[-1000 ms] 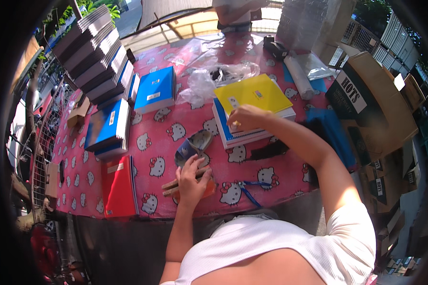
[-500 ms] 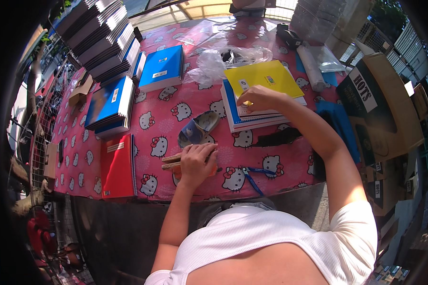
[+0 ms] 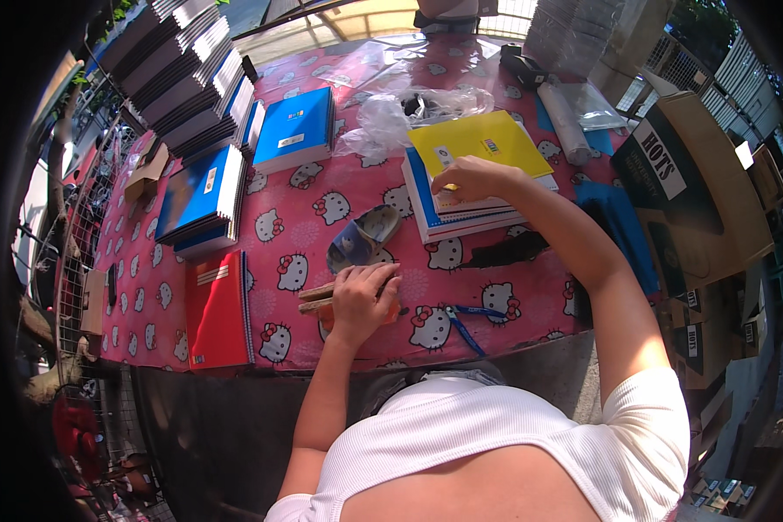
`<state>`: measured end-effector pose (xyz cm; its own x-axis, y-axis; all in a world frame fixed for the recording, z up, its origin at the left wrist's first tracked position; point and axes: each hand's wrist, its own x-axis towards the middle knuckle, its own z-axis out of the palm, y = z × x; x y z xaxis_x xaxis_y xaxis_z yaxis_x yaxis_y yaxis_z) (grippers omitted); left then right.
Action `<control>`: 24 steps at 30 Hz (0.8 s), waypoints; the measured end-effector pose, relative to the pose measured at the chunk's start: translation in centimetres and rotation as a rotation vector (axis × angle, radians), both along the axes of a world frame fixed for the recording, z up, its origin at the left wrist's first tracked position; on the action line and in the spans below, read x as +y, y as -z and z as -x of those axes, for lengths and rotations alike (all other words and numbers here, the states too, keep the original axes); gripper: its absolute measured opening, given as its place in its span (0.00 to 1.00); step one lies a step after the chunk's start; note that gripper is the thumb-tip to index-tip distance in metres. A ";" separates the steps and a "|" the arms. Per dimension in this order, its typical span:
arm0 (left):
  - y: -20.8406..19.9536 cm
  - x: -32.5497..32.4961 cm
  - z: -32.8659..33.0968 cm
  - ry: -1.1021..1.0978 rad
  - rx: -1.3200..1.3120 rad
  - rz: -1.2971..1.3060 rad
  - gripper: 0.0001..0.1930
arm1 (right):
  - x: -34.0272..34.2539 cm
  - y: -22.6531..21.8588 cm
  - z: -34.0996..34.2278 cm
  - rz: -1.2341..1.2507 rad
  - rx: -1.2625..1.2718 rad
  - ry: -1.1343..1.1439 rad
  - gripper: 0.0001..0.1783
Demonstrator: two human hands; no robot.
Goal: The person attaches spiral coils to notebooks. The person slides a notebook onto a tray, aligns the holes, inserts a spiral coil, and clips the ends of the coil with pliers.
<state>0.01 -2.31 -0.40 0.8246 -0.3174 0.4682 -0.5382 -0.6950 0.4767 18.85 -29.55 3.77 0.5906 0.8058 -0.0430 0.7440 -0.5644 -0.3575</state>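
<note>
My right hand is closed at the near left corner of a yellow notebook, its fingers bent over the edge. That notebook lies on top of a pile of spiral-bound notebooks, with a blue cover showing along the left side. Nearer me, my left hand wraps over an orange-and-brown object with two brown strips jutting out to the left; the palm hides most of it. Just beyond that hand is a blue patterned band, curved like a slipper strap. Blue-handled snips lie to its right.
Blue notebooks stand in piles at the left, below a tall stack of notebooks. A red notebook lies near the front edge. Clear plastic sits behind the yellow notebook. At the right stands a cardboard box.
Both hands hold nearly the same places on the notebook and the orange-and-brown object. Only the view has shifted slightly.
</note>
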 end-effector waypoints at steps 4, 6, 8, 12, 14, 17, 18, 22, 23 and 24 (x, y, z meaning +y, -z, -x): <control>-0.1 0.0 -0.2 0.019 -0.020 -0.012 0.13 | -0.5 0.1 0.2 -0.013 -0.051 -0.008 0.19; -0.7 -0.3 -0.4 0.005 0.287 0.145 0.24 | -1.2 -0.1 0.5 -0.066 -0.119 0.087 0.18; -1.2 -0.7 -1.8 -0.044 0.350 0.347 0.31 | -2.1 -3.5 0.0 -0.123 -0.176 0.192 0.19; -3.0 -4.1 -8.4 -0.194 -0.201 0.144 0.41 | 0.0 -11.6 4.0 -0.010 -0.386 0.331 0.24; -4.6 -6.2 -12.0 -0.279 -0.361 0.054 0.36 | 2.9 -12.6 8.4 -0.014 -0.387 0.142 0.25; -5.8 -6.7 -15.9 0.187 -0.100 0.134 0.22 | 0.9 -13.4 9.9 -0.249 -0.529 0.099 0.27; -6.5 -7.0 -15.9 0.172 -0.029 0.386 0.16 | -1.1 -13.5 10.0 -0.475 -0.654 0.234 0.29; -9.5 -6.7 -15.9 0.270 0.163 0.843 0.11 | -10.9 -7.7 8.3 -0.624 -0.868 0.760 0.35; -9.9 -6.8 -15.8 0.262 0.256 0.895 0.11 | -11.4 -5.6 7.8 -0.609 -0.821 0.782 0.35; -9.7 -7.0 -16.0 0.277 0.339 0.918 0.13 | -11.8 -3.5 7.2 -0.594 -0.776 0.803 0.35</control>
<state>15.99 -9.27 9.30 0.9113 -0.1528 0.3823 -0.3622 0.1442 0.9209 11.63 -41.32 7.28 0.6285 -0.0144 0.7777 0.3944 -0.8558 -0.3347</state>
